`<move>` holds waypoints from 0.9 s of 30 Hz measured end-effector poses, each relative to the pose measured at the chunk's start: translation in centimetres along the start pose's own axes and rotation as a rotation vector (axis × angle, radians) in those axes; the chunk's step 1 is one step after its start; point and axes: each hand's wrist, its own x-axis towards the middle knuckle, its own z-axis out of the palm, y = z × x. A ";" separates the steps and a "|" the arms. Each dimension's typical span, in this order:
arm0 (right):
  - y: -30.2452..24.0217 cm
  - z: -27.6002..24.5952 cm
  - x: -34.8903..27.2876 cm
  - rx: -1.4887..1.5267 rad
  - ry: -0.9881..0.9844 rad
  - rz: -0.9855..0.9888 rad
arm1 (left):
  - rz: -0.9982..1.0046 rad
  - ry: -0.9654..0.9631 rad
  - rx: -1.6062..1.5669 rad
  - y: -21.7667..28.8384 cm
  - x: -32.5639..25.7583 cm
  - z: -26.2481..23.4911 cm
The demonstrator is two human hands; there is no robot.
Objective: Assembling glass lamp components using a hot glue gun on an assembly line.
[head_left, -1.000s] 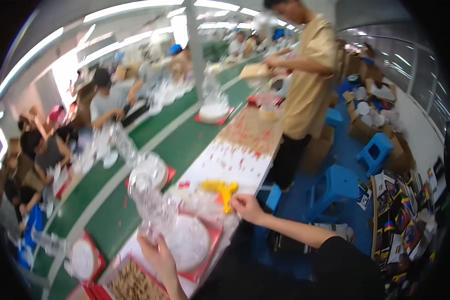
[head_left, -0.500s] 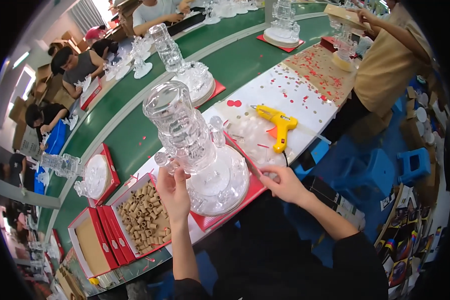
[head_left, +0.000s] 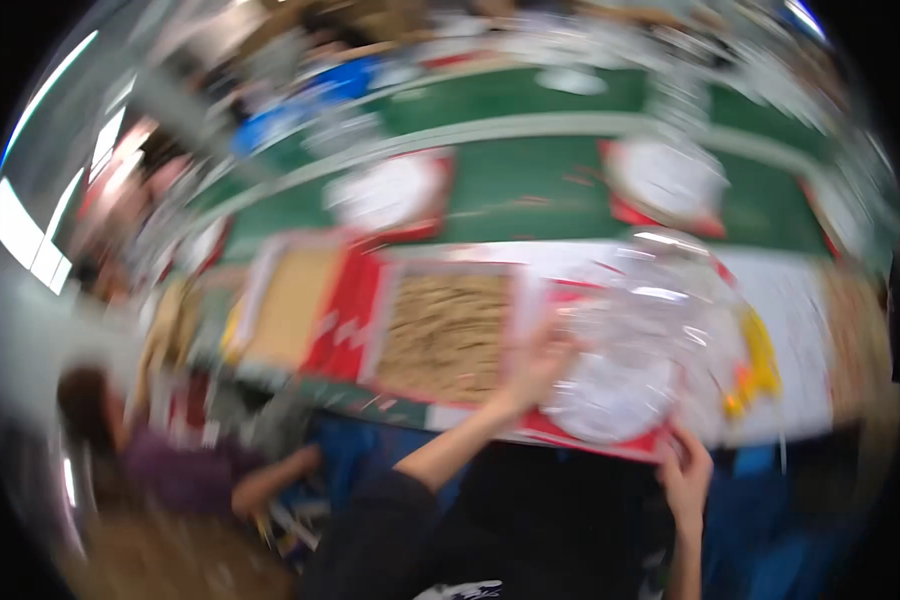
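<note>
Stretching across the upper view, a green work surface bears other clear pieces on pale round bases, with red beneath them. Along its near side runs a white tabletop. A co-worker in a purple top is at the lower left. On the near side, an open tan-floored box lies leftmost, then a band of red box sides, then a box full of small brown pieces.

Right of these sits the tall clear piece, rising from its round white base on a red tray at the near table edge. The left hand is at the piece's left side; blur hides whether its fingers grasp or merely touch. The right hand is at the tray's near right corner, and how firmly it holds cannot be told either. Smallest, a yellow glue gun lies to the right, apart from both hands.

The step in hand seems to be steadying or positioning piece and tray together; moving them would call for support low down, keeping the tall top balanced.
</note>
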 end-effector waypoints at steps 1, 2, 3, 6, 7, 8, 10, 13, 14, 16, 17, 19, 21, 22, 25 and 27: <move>2.5 -2.9 0.1 -0.080 0.027 -0.032 | -0.130 -0.168 0.253 1.8 1.5 1.2; 3.9 -3.9 0.9 -0.124 -0.022 -0.052 | -0.030 0.045 -0.343 -1.1 1.7 2.7; 4.3 -5.0 1.8 -0.194 -0.070 -0.071 | -0.119 -0.064 -0.791 -1.8 3.0 1.7; -0.7 -2.0 3.3 -0.219 0.101 -0.394 | -0.088 -0.005 -0.177 -0.8 4.9 -1.5; 0.9 -2.1 7.0 -0.292 0.100 -0.559 | -0.076 0.023 -0.155 -0.7 5.4 -2.5; 2.3 -2.2 9.7 -0.372 0.116 -0.711 | -0.182 -0.184 0.082 -1.1 5.8 -2.9; -0.5 -0.5 12.6 -0.300 -0.002 -0.506 | -0.294 -0.392 0.303 -1.8 7.2 -1.4; 0.6 -1.3 19.1 -0.414 -0.082 -0.432 | -0.333 -0.658 0.623 -2.1 9.6 1.2; 0.6 -0.9 19.9 -0.599 -0.083 -0.556 | -0.196 -0.754 0.716 -2.2 9.7 1.6; 1.0 -1.5 20.8 -0.736 -0.156 -0.508 | -0.035 -0.866 0.799 -2.8 9.8 2.2; 0.7 -1.0 20.8 -0.864 -0.248 -0.455 | -0.055 -0.860 0.856 -3.5 9.8 1.9; 1.3 0.1 19.9 -1.020 -0.243 -0.608 | -0.084 -0.877 0.919 -3.7 9.8 2.0; -0.7 2.4 18.1 -1.185 -0.373 -0.599 | -0.108 -0.940 0.936 -3.7 10.1 1.7; -1.9 3.1 16.8 -1.185 -0.372 -0.585 | -0.142 -0.979 0.950 -3.8 10.2 1.8; -2.5 2.9 15.2 -1.138 -0.297 -0.637 | -0.103 -1.040 1.023 -4.5 10.9 3.1; -0.8 1.8 15.7 -1.139 -0.226 -0.815 | -0.083 -1.053 1.019 -5.1 11.0 3.5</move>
